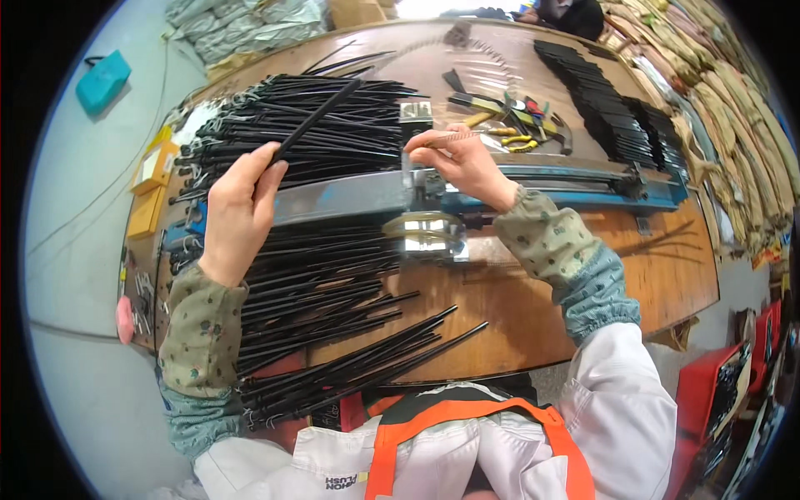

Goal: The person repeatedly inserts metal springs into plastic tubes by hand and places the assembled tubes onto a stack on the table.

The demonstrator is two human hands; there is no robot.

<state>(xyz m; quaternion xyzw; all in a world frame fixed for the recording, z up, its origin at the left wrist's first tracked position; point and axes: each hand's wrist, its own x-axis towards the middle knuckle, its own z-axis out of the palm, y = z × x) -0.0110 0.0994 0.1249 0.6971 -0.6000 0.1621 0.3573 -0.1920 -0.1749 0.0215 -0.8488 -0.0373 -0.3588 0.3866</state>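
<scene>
My left hand [242, 200] is closed on a black rod [321, 118], pinched near its lower end and tilted up to the right over a heap of similar rods [242, 125]. My right hand [467, 164] has its fingers drawn together just above the metal clamp block [427, 185] of a blue bench fixture [337, 197]. A thin ribbed piece [455, 137] shows along those fingers; its kind is unclear. More black rods [312, 275] lie below the fixture, several jutting over the table's near edge.
Yellow-handled pliers [521, 143] and other hand tools lie beyond my right hand. Stacked black strips [596, 104] are at the far right of the wooden table [533, 321]. Yellow bins [148, 187] stand along the left edge. Sacks [717, 125] are piled to the right; another person [571, 17] is at the far side.
</scene>
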